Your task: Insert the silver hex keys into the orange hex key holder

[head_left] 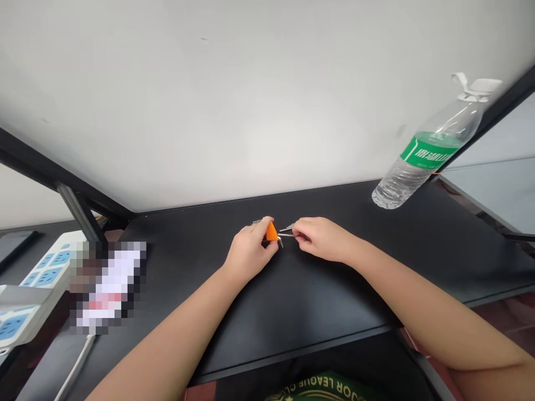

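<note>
An orange hex key holder point(272, 231) is gripped between the thumb and fingers of my left hand point(251, 248), just above the black tabletop. Several thin metal keys show at its far left side, and a short bent end sticks out on the right. My right hand point(318, 238) is closed in a pinch on a slim metal hex key point(287, 235), whose left end reaches the holder. Another metal piece point(287, 228) lies just behind that key, close to my right fingertips. My fingers cover part of the holder and the key's right end.
A large water bottle point(432, 147) with a green label stands at the back right. On the left lie a blurred-out phone point(112, 284) with a white cable point(77, 365) and a white power strip point(45, 278). A pale wall point(259, 100) rises behind the black table point(292, 301).
</note>
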{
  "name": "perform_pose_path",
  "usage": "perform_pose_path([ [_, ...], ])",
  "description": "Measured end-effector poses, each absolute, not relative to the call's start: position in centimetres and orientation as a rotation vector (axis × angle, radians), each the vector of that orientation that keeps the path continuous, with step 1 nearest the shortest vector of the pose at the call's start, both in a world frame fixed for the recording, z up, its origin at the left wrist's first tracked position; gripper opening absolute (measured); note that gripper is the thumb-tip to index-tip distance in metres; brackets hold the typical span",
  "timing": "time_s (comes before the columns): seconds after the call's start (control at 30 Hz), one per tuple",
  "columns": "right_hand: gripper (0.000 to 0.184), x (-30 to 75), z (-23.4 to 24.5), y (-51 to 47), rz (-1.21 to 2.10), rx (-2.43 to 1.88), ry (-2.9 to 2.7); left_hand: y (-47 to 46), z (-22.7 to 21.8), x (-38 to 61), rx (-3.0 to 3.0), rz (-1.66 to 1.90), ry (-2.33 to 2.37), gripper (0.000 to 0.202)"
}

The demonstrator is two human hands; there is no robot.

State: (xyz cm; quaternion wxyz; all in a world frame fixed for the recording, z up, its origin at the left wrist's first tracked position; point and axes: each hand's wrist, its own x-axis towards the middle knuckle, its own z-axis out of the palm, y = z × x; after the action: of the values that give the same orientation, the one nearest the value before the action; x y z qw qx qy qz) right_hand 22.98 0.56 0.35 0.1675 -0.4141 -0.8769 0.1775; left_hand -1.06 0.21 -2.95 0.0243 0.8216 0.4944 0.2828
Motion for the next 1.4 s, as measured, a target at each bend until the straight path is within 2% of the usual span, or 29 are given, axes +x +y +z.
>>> perform_pose_path([
  [0.2,0.014,23.3,-0.3,0.7,0.414,-1.063,-2.514,0.1,-2.9,-1.0,2.562,0.869,1.492,0.042],
  [0.37,0.027,23.3,0.1,0.2,0.290,-1.031,-2.526,0.1,-3.1,-1.0,2.673,0.849,1.518,0.040],
  [0.6,0.027,21.9,-0.3,-0.4,0.451,-0.930,-2.441,0.2,-2.8,-0.8,2.700,0.937,1.355,0.036],
  [0.7,0.029,21.7,-0.6,-0.2,0.566,-0.877,-2.397,0.0,-2.7,-0.7,2.648,0.925,1.307,0.033],
  [0.77,0.027,21.6,-0.8,0.0,0.653,-0.844,-2.334,-0.2,-2.5,-0.6,2.611,0.889,1.259,0.025],
  [0.9,0.006,21.0,-1.2,0.2,1.035,-0.892,-2.028,-0.4,-2.0,-0.5,2.535,0.882,1.199,0.008],
  [1.0,0.026,20.8,-1.8,0.6,1.455,-0.897,-1.768,-0.6,-1.7,-0.5,2.471,0.916,1.206,0.012],
  [1.07,0.033,20.9,-2.1,0.9,1.575,-0.896,-1.747,-0.7,-1.6,-0.5,2.444,0.908,1.185,0.012],
  [1.17,0.030,21.4,-2.0,1.3,1.391,-0.931,-1.891,-0.7,-1.7,-0.6,2.376,0.916,1.189,0.018],
  [1.3,0.021,22.8,-1.5,2.2,0.547,-1.056,-2.245,-0.2,-2.2,-0.9,2.236,1.003,1.279,0.035],
  [1.4,0.019,23.6,-1.6,2.9,0.217,-1.165,-2.476,0.2,-2.4,-1.0,2.265,0.982,1.369,0.036],
])
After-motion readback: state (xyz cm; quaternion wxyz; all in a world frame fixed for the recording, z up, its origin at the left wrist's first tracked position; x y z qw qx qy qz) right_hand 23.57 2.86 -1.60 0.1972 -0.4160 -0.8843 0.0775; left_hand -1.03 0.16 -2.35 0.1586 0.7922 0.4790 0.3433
